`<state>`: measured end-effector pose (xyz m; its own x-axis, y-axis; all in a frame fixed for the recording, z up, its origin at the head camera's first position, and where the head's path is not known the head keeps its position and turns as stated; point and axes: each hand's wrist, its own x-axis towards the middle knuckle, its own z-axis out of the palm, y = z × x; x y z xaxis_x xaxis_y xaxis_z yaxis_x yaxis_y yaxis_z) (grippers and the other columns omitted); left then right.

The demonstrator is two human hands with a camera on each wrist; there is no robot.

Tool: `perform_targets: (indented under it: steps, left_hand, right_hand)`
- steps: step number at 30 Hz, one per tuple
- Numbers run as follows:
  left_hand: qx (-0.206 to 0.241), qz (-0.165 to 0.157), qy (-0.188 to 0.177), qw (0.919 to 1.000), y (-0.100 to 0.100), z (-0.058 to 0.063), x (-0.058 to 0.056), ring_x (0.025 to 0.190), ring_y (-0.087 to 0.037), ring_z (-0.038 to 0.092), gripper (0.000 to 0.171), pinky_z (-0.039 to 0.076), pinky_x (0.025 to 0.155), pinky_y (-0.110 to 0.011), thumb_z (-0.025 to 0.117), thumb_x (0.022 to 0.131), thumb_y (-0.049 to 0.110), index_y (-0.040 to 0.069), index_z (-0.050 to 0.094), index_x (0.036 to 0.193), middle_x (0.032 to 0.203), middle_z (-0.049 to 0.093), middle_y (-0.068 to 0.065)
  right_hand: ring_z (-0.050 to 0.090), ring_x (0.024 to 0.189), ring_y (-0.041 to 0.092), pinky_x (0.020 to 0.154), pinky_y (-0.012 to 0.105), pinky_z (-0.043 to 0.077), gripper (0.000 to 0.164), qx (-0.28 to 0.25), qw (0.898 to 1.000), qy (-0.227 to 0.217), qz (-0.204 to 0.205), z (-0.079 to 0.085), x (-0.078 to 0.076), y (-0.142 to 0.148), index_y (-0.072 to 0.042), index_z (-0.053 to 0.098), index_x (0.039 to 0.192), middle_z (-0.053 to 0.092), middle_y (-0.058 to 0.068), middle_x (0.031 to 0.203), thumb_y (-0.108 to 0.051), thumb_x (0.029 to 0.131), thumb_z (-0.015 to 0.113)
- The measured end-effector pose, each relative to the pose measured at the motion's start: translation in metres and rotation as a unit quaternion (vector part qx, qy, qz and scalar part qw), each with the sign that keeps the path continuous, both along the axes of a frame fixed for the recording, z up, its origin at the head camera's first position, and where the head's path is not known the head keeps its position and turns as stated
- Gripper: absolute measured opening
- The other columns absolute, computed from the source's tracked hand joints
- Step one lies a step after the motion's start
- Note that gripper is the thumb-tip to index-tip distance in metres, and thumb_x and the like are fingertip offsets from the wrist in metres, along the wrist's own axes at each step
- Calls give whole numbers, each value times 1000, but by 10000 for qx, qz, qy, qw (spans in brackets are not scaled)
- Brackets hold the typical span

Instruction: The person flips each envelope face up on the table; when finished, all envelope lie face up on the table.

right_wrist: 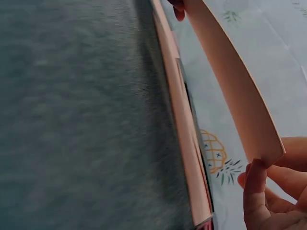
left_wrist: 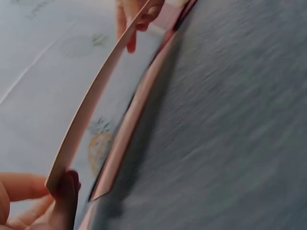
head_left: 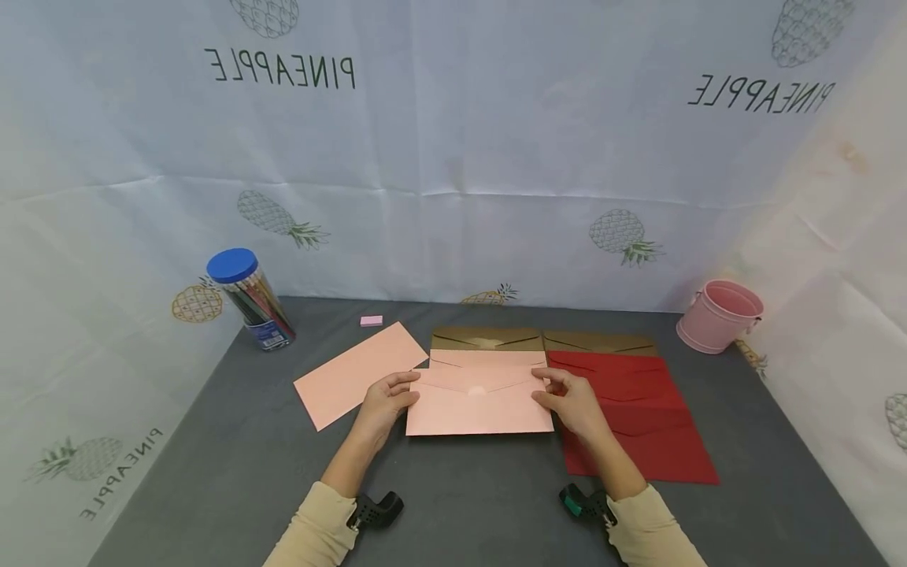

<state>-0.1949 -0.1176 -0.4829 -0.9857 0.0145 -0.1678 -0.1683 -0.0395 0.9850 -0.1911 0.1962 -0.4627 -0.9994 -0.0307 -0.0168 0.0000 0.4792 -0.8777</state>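
Observation:
A pink envelope (head_left: 453, 413) is held level by both hands, its flap side up. My left hand (head_left: 383, 403) pinches its left end and my right hand (head_left: 575, 403) pinches the right end. Both wrist views show the envelope (left_wrist: 91, 108) lifted above the table and slightly bowed between the hands. Under and behind it lies another pink envelope (head_left: 489, 358), overlapping a gold envelope (head_left: 453, 339). To the left, a plain pink envelope (head_left: 361, 374) lies at a slant. Red envelopes (head_left: 645, 425) overlap a second gold envelope (head_left: 602, 342) beside my right hand.
A clear jar of pencils (head_left: 258, 303) with a blue lid stands at the back left of the grey table (head_left: 482, 504). Near the back edge lies a small pink eraser-like block (head_left: 372, 321). A pink bucket (head_left: 717, 316) stands at the back right, before a pineapple-print cloth (head_left: 453, 157).

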Motion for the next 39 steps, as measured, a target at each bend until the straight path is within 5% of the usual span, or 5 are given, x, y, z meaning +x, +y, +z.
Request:
perform_targets:
  steps: [4, 11, 17, 29, 39]
  left_hand:
    - [-393, 210, 102, 9990, 8, -4, 4, 89, -16, 59, 32, 50, 73, -20, 62, 85, -3, -6, 60, 117, 108, 64, -21]
    - [-1278, 541, 1101, 9842, 20, -11, 3, 94, -24, 66, 25, 56, 73, -21, 64, 82, -6, -8, 65, 107, 106, 66, -22]
    - [-1942, 806, 1094, 9715, 28, -15, 1, 98, -29, 68, 24, 57, 78, -35, 66, 82, -2, -2, 69, 106, 104, 70, -19]
    - [-1856, 958, 1176, 9708, 36, -20, 3, 102, -29, 67, 27, 55, 83, -32, 65, 84, 0, -1, 68, 111, 111, 68, -18]
    - [-2387, 980, 1497, 9545, 37, -20, 8, 97, -27, 68, 28, 57, 79, -34, 68, 82, -2, -1, 69, 109, 109, 69, -16]
  right_hand:
    - [49, 70, 12, 48, 22, 38, 40, 195, 9998, 102, -29, -6, 6, 3, -4, 63, 123, 63, 17, 107, -8, 84, 71]
    - [54, 82, 20, 56, 20, 43, 39, 592, 9972, 435, -166, -12, 3, 4, -2, 65, 120, 61, 17, 121, -4, 82, 71]
    - [55, 81, 20, 54, 21, 42, 39, 889, 9944, 531, -218, -17, 3, 4, -3, 65, 121, 59, 20, 126, -4, 83, 70]
    - [58, 83, 23, 60, 23, 44, 40, 1289, 9885, 743, -259, -21, 2, 3, -3, 63, 123, 57, 21, 130, -5, 83, 69]
    - [54, 74, 19, 55, 23, 39, 40, 1437, 9861, 776, -297, -16, 5, 0, -2, 64, 121, 56, 23, 130, -4, 82, 69]
